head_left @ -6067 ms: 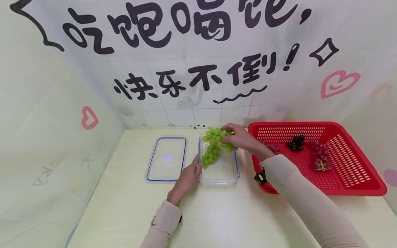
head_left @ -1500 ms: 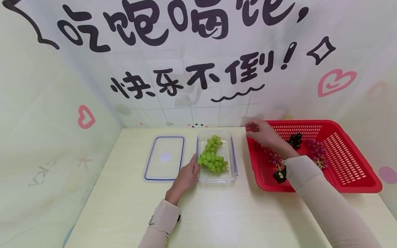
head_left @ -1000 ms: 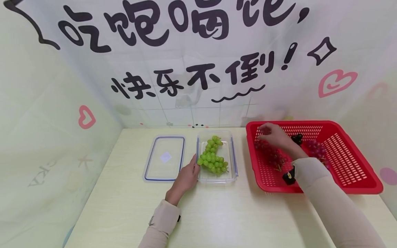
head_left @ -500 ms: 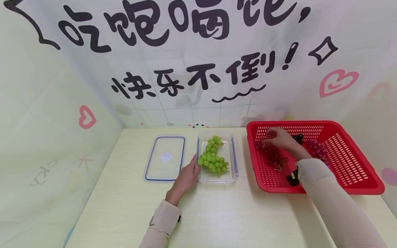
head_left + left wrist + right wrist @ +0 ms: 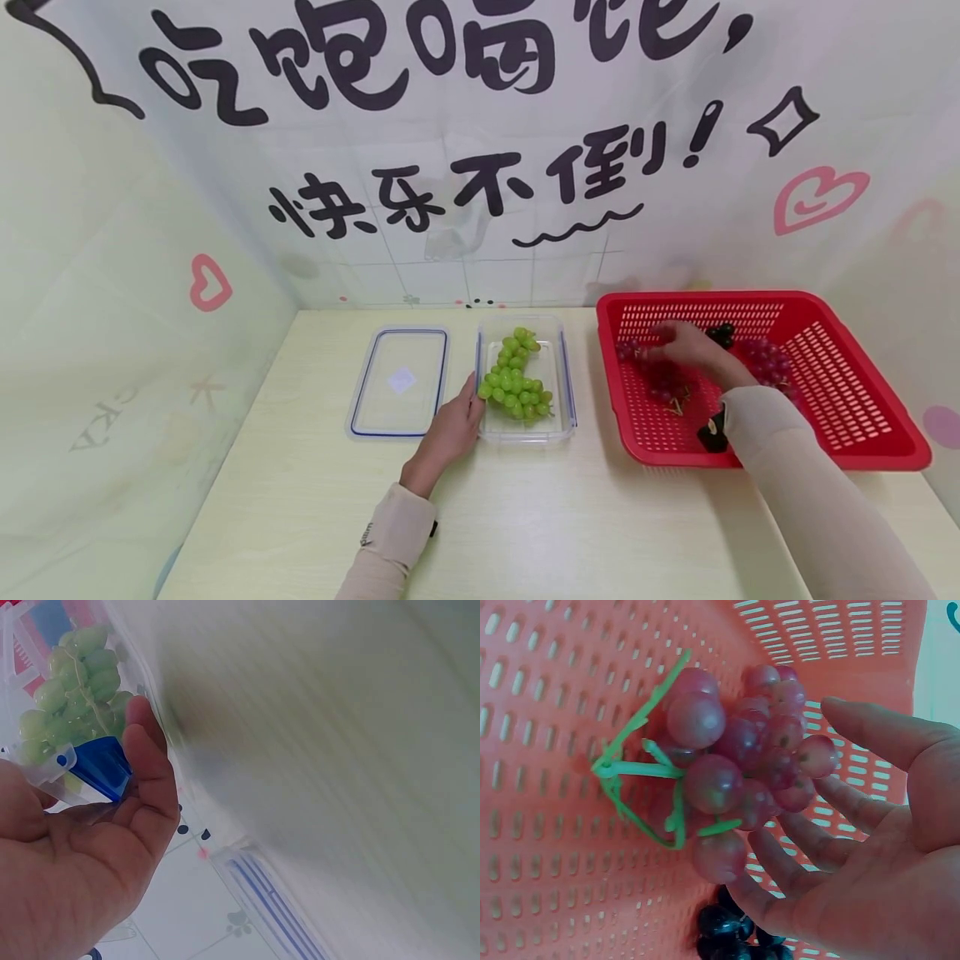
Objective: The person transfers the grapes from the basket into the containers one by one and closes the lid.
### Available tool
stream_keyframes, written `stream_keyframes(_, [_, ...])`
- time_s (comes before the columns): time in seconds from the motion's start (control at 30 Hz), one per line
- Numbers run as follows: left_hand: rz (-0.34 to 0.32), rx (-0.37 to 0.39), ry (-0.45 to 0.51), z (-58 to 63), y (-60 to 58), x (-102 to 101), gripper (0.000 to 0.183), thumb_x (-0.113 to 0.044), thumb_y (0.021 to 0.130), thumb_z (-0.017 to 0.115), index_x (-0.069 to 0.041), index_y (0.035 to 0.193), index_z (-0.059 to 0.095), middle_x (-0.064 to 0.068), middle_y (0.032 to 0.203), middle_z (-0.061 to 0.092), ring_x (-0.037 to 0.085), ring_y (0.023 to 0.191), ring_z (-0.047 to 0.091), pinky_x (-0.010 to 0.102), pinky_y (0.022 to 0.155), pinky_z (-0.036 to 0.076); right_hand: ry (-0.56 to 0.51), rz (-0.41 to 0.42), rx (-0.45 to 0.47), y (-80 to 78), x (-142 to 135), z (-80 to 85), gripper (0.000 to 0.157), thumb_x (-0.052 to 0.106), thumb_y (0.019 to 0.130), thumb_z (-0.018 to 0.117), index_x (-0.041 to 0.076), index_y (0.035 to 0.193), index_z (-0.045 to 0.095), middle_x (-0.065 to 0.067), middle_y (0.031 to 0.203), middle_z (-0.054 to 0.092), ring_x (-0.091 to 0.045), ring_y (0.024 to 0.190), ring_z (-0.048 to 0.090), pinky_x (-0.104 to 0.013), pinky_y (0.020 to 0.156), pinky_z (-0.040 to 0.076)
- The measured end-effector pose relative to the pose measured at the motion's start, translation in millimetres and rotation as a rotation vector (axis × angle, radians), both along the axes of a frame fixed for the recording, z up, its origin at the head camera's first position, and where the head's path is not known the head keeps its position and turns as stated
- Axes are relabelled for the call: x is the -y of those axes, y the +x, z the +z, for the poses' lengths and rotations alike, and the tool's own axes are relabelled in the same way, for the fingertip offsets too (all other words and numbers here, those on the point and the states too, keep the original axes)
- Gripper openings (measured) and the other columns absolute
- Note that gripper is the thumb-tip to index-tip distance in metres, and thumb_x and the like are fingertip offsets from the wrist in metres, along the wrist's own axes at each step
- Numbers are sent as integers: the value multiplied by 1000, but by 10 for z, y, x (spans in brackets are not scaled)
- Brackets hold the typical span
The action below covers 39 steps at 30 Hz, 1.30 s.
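Note:
My left hand (image 5: pixel 453 425) grips the left side of a clear food container (image 5: pixel 527 435). In the left wrist view, its fingers curl around the container's side by a blue latch (image 5: pixel 103 766). A bunch of green grapes (image 5: pixel 513 387) lies inside the container. My right hand (image 5: pixel 690 348) is down in the red basket (image 5: pixel 862 454), over a bunch of red grapes (image 5: pixel 667 390). Seen from the right wrist, the spread fingers reach beside and under these grapes (image 5: pixel 714 784), with the thumb apart from them. Part of the bunch is hidden by the hand in the head view.
The container's lid (image 5: pixel 401 383), with a blue seal, lies flat left of the container. Black grapes (image 5: pixel 722 335) and another red bunch (image 5: pixel 768 362) are further right in the basket. A printed sheet (image 5: pixel 487 258) hangs behind the table.
The green grapes, earlier in my right hand, now lie in the container. My right hand has moved right and lowered into the basket to the red grapes. The left hand stays put.

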<state>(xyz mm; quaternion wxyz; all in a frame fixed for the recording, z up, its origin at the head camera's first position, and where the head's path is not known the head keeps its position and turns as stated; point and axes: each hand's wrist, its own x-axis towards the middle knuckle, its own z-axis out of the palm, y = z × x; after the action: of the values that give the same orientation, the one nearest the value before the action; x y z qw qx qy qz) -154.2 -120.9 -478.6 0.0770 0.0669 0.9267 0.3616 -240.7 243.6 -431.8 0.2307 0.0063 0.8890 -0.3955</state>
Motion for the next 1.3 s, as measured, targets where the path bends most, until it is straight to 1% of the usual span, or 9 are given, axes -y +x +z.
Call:
stream_keyframes(0.17, [1,6,-4,-1,-6,-1,53,-32,99,23,-3,144,17,2,55,42,14,49,40,29,56,40,-18,22,31,10,-8,-43,56,22,86,61,2,133,38,-22,124,45,-32,102,53,-46,85,45])
stream_keyframes(0.27, [3,4,-7,6,-6,-2,53,-33,99,23,-4,144,17,2,55,40,14,50,40,29,59,40,-28,24,42,15,9,-46,58,22,83,64,3,132,40,-21,120,48,-29,96,56,-44,82,47])
stream_keyframes(0.4, [7,2,-8,16,-2,-3,54,-34,99,22,-4,144,17,2,55,39,15,51,40,30,60,40,-28,34,46,6,40,-60,54,18,82,65,2,130,43,-20,115,52,-27,92,58,-42,79,48])
stream_keyframes(0.6, [6,8,1,21,-1,1,54,-34,99,22,-4,144,17,2,54,40,15,48,37,29,55,38,-9,51,53,-15,75,-83,53,10,82,64,-2,129,43,-22,113,53,-27,89,59,-43,78,49])
stream_keyframes(0.7, [3,8,0,25,-5,2,54,-34,99,21,-4,144,17,3,55,42,15,49,40,29,58,40,4,49,53,-17,73,-79,51,8,82,63,-3,128,43,-23,110,55,-26,87,60,-42,76,49])
stream_keyframes(0.87, [6,8,-9,24,-11,3,54,-34,99,21,-4,144,17,3,56,42,15,51,42,31,65,41,12,29,30,-13,68,-92,44,6,82,62,-2,123,49,-21,106,58,-24,81,61,-41,74,50])
stream_keyframes(1.0, [9,9,-13,13,-13,3,54,-34,99,22,-4,144,17,3,56,42,15,51,42,31,65,41,34,27,12,-21,67,-106,40,7,83,61,-2,120,51,-20,103,59,-23,79,61,-39,73,51])
stream_keyframes(1.2, [4,29,-4,-3,-13,2,54,-34,99,21,-4,144,15,3,56,43,15,48,41,29,56,40,35,11,14,-26,56,-117,34,9,84,60,-2,115,54,-19,100,59,-23,79,60,-38,72,51])
stream_keyframes(1.3, [3,29,-5,-8,-10,4,54,-34,99,21,-4,144,15,3,55,43,15,48,40,29,55,39,23,5,0,-17,49,-113,31,10,84,61,-2,112,56,-18,100,59,-23,79,60,-37,72,51])
